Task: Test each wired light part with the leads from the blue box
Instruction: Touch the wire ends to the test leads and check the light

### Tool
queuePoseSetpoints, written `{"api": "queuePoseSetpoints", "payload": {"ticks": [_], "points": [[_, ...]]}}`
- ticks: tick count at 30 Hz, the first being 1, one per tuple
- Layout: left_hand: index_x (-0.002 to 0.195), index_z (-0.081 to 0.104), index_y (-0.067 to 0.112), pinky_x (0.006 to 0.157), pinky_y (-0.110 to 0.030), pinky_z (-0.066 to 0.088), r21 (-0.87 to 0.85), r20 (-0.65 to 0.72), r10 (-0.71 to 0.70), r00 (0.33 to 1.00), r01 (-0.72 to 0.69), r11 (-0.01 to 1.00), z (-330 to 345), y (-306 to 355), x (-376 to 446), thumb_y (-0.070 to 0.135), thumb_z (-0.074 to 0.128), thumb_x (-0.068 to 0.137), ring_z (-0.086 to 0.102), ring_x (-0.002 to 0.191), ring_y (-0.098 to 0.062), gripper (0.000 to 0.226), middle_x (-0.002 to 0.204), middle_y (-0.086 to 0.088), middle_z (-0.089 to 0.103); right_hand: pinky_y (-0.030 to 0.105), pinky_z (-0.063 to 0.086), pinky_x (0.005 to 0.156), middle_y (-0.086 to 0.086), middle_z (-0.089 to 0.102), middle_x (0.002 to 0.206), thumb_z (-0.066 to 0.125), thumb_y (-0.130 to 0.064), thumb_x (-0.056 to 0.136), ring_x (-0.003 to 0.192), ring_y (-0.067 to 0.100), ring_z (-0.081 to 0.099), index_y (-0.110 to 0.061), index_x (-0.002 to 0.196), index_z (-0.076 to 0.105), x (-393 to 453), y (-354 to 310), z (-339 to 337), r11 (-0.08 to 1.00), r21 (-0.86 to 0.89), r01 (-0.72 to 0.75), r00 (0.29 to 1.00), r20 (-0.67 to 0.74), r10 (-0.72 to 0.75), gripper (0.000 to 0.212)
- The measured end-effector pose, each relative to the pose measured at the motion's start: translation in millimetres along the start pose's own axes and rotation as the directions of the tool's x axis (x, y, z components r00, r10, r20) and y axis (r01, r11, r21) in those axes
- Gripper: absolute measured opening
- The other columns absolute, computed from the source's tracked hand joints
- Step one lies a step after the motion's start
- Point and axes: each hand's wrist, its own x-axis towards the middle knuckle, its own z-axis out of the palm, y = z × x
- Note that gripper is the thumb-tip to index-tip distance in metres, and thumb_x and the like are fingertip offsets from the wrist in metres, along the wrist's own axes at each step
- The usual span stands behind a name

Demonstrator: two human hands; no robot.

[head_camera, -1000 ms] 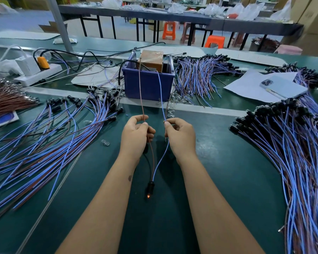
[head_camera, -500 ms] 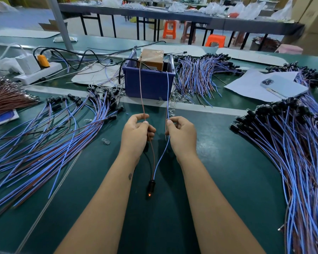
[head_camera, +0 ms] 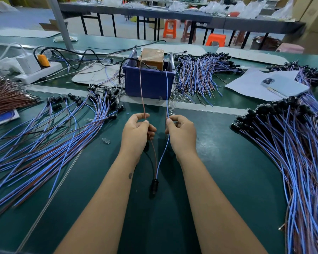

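- The scene is lit evenly and brightly from overhead.
- Soft shadows are cast beneath the forearms [head_camera: 106,208] on the green table [head_camera: 218,180].
- Straight lines are bowed towards 3 and 9 o'clock.
- The background at 12 o'clock is slightly softened.

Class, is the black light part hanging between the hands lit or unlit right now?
Unlit: the light part shows no glow at its dark tip.

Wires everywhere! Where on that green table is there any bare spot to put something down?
Bare green mat lies right of the right hand, up to the right wire pile. A narrower strip sits between the left hand and left wire pile. Around the blue box it is crowded.
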Motion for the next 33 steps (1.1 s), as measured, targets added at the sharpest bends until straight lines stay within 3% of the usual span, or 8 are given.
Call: {"api": "queuePoseSetpoints", "payload": {"ticks": [19,24,33], "points": [[0.102,0.056,0.022,0.052,-0.015,0.048,0.005,0.017,0.000,1.000,0.000,1.000,-2.2,5.2,-4.4,0.006,0.043,0.098,0.058,0.055,-0.002,0.022,0.060,0.007,0.066,0.008,0.041,0.052,-0.006,0.062,0.067,0.057,-0.019,0.094,0.056,-0.002,0.056,-0.026,0.087,0.064,-0.4,1.9,-1.2,0.998,-0.023,0.056,0.998,0.025,-0.056,0.012],[0.100,0.056,0.023,0.051,-0.016,0.047,0.003,0.008,-0.004,1.000,0.004,1.000,-0.4,5.5,-4.7,0.005,0.042,0.098,0.057,0.053,-0.003,0.023,0.059,0.006,0.065,0.018,0.045,0.057,-0.007,0.062,0.062,0.058,-0.021,0.093,0.057,0.002,0.057,-0.029,0.084,0.063,0.3,2.3,-1.0,0.999,-0.031,0.039,0.999,0.015,-0.038,0.013],[0.101,0.057,0.022,0.052,-0.016,0.048,0.011,0.010,-0.004,1.000,0.003,1.000,-1.4,5.1,-4.2,0.006,0.042,0.098,0.058,0.055,-0.003,0.022,0.060,0.007,0.066,0.021,0.047,0.060,-0.006,0.062,0.062,0.058,-0.021,0.093,0.060,0.006,0.059,-0.027,0.087,0.065,0.4,3.1,-0.5,0.998,-0.039,0.040,0.999,0.015,-0.039,0.011]]}}
